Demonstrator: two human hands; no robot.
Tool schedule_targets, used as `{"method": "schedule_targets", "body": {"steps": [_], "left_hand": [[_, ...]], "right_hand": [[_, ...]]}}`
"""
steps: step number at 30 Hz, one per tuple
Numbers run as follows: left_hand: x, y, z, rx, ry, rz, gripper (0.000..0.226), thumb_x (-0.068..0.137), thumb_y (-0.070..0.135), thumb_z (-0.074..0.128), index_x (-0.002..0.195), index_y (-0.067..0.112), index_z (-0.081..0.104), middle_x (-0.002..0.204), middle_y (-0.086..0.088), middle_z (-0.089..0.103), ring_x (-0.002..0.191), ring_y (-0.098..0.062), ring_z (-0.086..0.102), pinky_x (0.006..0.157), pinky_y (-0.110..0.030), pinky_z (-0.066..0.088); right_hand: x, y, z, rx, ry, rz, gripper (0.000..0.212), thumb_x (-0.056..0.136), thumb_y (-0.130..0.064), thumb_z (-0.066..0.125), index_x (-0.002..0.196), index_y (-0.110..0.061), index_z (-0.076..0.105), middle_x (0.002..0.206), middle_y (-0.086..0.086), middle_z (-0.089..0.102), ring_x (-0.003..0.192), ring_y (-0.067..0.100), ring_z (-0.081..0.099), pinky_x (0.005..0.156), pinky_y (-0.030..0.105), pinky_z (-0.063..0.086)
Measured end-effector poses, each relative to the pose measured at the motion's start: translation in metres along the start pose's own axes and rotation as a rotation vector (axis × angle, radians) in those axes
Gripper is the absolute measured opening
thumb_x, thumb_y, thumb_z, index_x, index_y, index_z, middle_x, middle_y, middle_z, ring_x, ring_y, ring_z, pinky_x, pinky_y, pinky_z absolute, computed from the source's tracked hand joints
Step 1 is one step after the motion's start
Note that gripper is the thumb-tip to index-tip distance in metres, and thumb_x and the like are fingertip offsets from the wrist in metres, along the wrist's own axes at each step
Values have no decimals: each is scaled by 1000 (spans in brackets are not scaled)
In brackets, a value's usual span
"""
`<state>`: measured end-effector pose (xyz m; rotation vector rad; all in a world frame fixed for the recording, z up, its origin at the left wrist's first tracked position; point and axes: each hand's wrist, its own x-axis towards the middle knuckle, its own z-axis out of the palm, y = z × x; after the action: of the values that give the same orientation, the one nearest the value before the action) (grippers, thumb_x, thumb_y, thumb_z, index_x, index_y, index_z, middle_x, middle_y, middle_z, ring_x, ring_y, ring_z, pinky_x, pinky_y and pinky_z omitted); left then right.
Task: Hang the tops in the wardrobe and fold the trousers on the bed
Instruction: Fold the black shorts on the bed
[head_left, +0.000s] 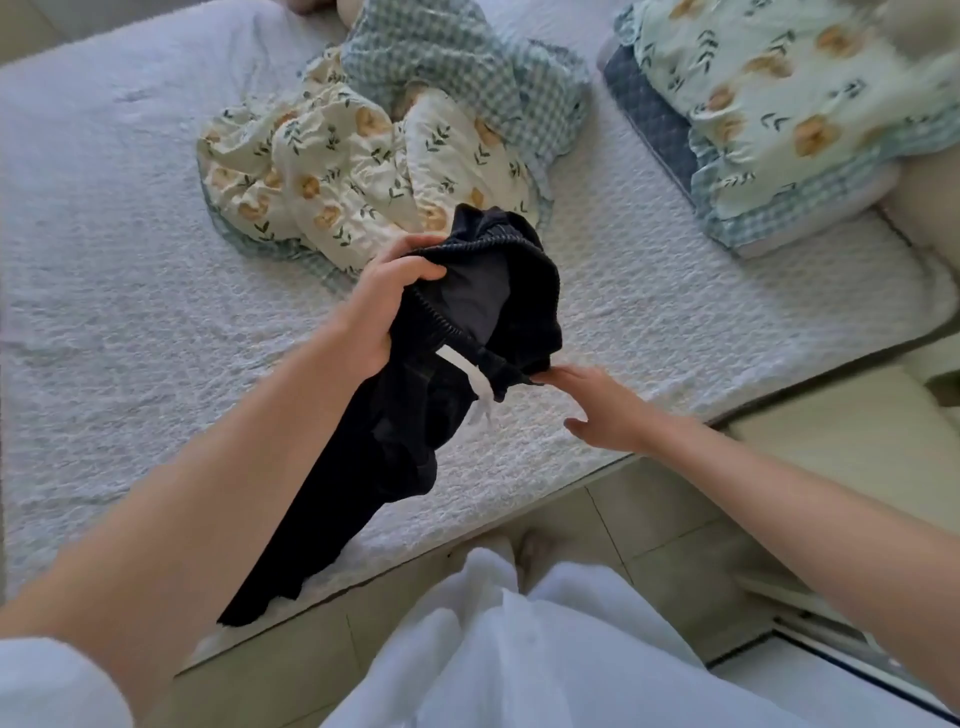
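1. Above the near half of the bed (130, 260), I hold the trousers (410, 431) up off the cover.
2. Their long axis runs on a slant. The waistband (467, 249) is the far, raised end and points away from me toward the middle of the bed. The legs trail back toward me and to my left.
3. The hem reaches the bed's near edge. I cannot tell whether it rests there or hangs just clear.
4. The trousers are very dark, navy or black, and soft and bunched, not laid flat. The waistband is gathered with elastic and gapes open, showing a greyer lining inside. A white drawstring (478, 389) dangles from its front.
5. My left hand (387, 306) is clenched round the waistband on its left side, with the fingers curled over the rim, and it takes the weight.
6. My right hand (602, 410) reaches in from the bed's near right edge with fingers nearly straight. The tips meet the waistband's lower fold and the thumb is spread clear of the cloth. This hand is blurred.
7. A crumpled floral quilt (337, 171) with a blue check backing lies on the bed's far side, beyond the trousers.
8. A matching pillow (779, 104) sits at the bed's far right corner.
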<state>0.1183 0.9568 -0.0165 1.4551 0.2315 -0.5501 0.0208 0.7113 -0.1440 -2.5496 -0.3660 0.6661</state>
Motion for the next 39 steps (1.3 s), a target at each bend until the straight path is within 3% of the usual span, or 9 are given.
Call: {"method": "schedule_targets", "body": {"steps": [7,12,17,21,25,31,36,39], "left_hand": [[24,38,81,-17,-240,-85,17,94,15,55,107,17,66,90,-3,71,79,-18,69,70,-27,57],[28,59,143,80,-466,-116,20,96,22,56,112,14,65,90,-2,74,78,-17,71,70,-27,58],[19,75,198,104,-637,-157,25,96,25,56,117,13,64,94,-3,75,81,-18,72,73,-29,60],[5,90,242,135,-724,-183,25,94,29,61,110,11,67,96,-6,75,81,-21,72,78,-32,59],[-14,107,288,173,-813,-152,32,91,33,63,110,8,69,101,-10,75,86,-25,73,83,-37,58],[-43,133,349,132,-933,-107,31,93,35,60,106,9,70,97,-10,75,84,-25,74,72,-33,58],[-56,167,393,37,-969,-19,30,96,36,54,95,12,71,83,-6,76,72,-21,74,61,-28,57],[-57,190,418,26,-940,35,29,93,33,51,99,11,70,85,-5,74,71,-21,71,63,-28,57]], "right_hand": [[-50,9,9,317,223,250,68,91,-11,59,148,-24,24,148,-4,37,122,18,49,96,31,44],[-85,12,-7,378,681,442,57,90,-6,58,138,-14,30,135,-1,35,106,15,52,74,22,40],[-124,23,-28,368,1055,606,63,85,4,59,140,-12,32,125,-7,34,104,11,49,76,26,47],[-159,34,-52,300,1078,708,69,82,-5,70,141,-14,37,134,8,34,112,16,47,89,27,49],[-187,42,-62,304,1053,773,66,80,-22,76,137,-15,43,136,8,35,121,25,45,98,37,48],[-235,42,-87,373,1181,844,50,83,-31,74,125,-24,48,118,-3,52,104,19,55,89,37,50],[-286,42,-126,525,1227,952,14,97,-21,54,105,-17,43,97,0,63,82,17,68,54,31,55],[-331,40,-160,468,1312,911,14,97,-15,52,94,-23,41,81,5,59,71,23,62,62,46,56]]}}
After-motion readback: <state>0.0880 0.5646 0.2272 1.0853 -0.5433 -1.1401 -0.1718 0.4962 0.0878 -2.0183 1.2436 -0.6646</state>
